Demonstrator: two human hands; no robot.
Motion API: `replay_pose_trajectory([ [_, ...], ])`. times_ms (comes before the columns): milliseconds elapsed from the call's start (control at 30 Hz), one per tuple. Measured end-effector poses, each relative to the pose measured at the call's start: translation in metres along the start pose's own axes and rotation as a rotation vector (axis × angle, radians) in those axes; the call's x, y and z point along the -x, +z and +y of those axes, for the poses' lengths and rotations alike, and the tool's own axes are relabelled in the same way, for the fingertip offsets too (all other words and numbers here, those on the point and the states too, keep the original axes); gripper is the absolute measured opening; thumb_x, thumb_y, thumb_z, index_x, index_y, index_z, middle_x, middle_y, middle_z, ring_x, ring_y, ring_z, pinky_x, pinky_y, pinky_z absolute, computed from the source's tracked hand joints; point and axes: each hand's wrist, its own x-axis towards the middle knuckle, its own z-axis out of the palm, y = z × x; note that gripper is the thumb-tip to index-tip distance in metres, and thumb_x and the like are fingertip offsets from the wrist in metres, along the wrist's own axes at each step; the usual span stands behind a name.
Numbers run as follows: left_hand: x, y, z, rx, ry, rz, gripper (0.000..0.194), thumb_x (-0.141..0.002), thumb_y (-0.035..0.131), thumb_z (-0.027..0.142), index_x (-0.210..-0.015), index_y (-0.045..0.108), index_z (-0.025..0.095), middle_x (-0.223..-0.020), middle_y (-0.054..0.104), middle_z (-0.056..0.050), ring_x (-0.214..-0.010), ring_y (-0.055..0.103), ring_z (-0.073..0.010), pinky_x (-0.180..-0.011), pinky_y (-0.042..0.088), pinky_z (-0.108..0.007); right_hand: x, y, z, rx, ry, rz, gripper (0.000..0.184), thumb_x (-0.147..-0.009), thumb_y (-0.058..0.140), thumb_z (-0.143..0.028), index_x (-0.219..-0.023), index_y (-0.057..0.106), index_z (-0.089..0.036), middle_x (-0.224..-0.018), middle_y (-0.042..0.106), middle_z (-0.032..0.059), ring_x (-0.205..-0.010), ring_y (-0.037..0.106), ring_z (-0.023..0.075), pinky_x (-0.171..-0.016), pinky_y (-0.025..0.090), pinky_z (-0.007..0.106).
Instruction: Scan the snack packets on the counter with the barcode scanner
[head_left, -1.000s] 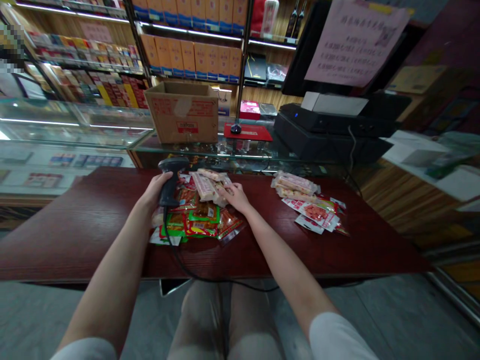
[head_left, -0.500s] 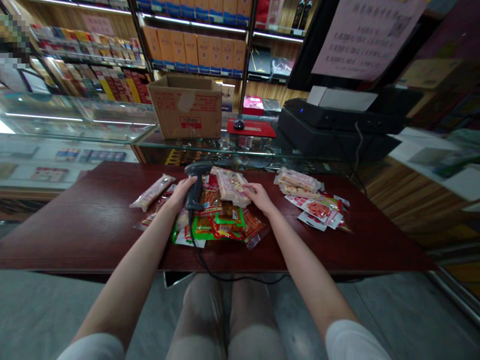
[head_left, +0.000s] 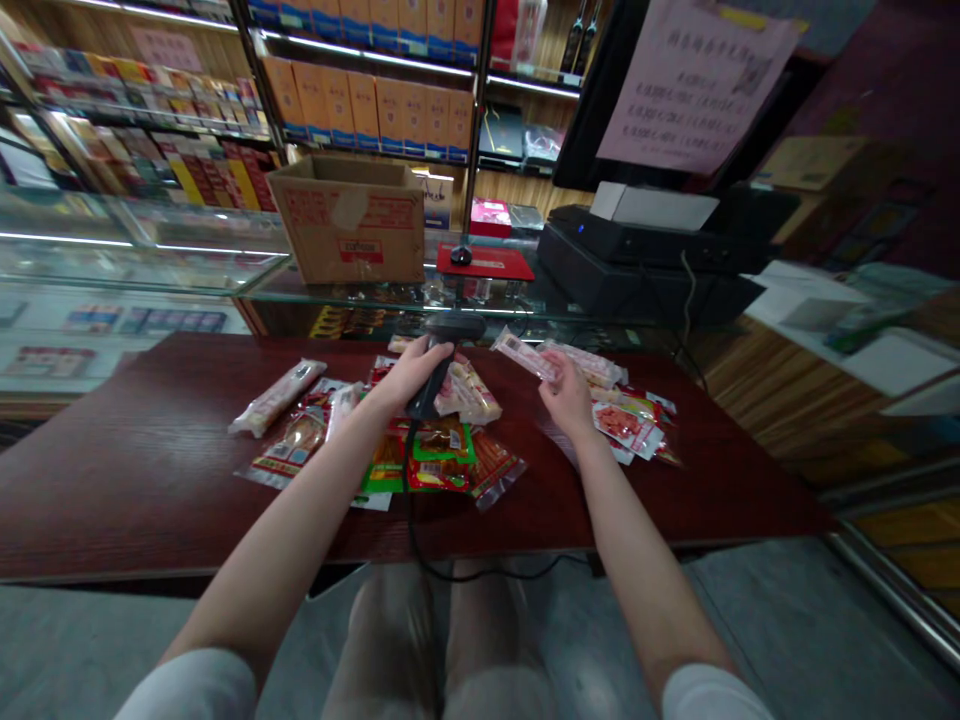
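My left hand [head_left: 411, 374] partly covers the scanner [head_left: 433, 382]; print on the pink notice [head_left: 694, 95] too blurred to read.

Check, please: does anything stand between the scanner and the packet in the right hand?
Nothing visible does: only a gap separates the scanner in the left hand from the packet in the right hand.

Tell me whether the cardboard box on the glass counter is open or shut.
Open: the cardboard box shows its inner walls above the front rim, with no flaps across the top.
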Motion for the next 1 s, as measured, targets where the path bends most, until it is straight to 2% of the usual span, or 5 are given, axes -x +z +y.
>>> replay_pose_trajectory([
  [200, -0.006, 0.023, -0.017, -0.033, 0.01, -0.112, 0.032, -0.082, 0.063, 0.048, -0.09, 0.048, 0.021, -0.055, 0.055, 0.005, -0.043, 0.052, -0.0108, -0.042, 0.042, -0.022, 0.007, -0.001, 0.008, -0.038, -0.009, -0.011, 0.05, -0.076, 0.049, -0.011, -0.125, 0.052, -0.021, -0.123, 0.064, 0.0103, -0.119, 0.059, 0.0244, -0.105, 0.045, 0.044],
  [567, 0.002, 0.023, -0.018, 0.028, 0.02, -0.115, 0.035, -0.08, 0.066, 0.049, -0.089, 0.045, 0.021, -0.052, 0.055, 0.005, -0.04, 0.049, -0.0092, -0.04, 0.038, -0.02, 0.004, -0.001, 0.0, -0.002, 0.016, -0.016, 0.049, -0.08, 0.047, -0.014, -0.128, 0.052, -0.022, -0.126, 0.063, 0.0095, -0.121, 0.056, 0.0246, -0.109, 0.038, 0.046],
  [733, 0.01, 0.015, -0.012, 0.136, -0.021, -0.088, 0.041, -0.078, 0.064, 0.053, -0.099, 0.049, 0.02, -0.053, 0.056, 0.005, -0.041, 0.05, -0.0101, -0.04, 0.039, -0.021, -0.023, -0.029, 0.039, 0.193, 0.228, 0.099, 0.042, -0.079, 0.047, -0.018, -0.121, 0.054, -0.021, -0.123, 0.064, 0.0123, -0.117, 0.057, 0.0288, -0.106, 0.035, 0.052],
  [867, 0.01, -0.003, -0.011, 0.144, -0.004, -0.028, 0.045, -0.076, 0.066, 0.056, -0.097, 0.05, 0.02, -0.054, 0.057, 0.004, -0.04, 0.05, -0.0101, -0.04, 0.04, -0.021, -0.037, -0.049, 0.081, 0.261, 0.374, -0.003, 0.038, -0.077, 0.047, -0.018, -0.114, 0.055, -0.022, -0.112, 0.069, 0.0096, -0.112, 0.059, 0.0293, -0.104, 0.031, 0.058],
  [1000, 0.01, -0.025, -0.006, 0.114, 0.012, 0.056, 0.045, -0.075, 0.066, 0.056, -0.098, 0.052, 0.02, -0.054, 0.056, 0.004, -0.04, 0.05, -0.0107, -0.04, 0.04, -0.022, -0.038, -0.056, 0.081, 0.327, 0.341, 0.012, 0.034, -0.077, 0.048, -0.019, -0.108, 0.058, -0.023, -0.121, 0.065, 0.0089, -0.123, 0.051, 0.0309, -0.107, 0.018, 0.068],
])
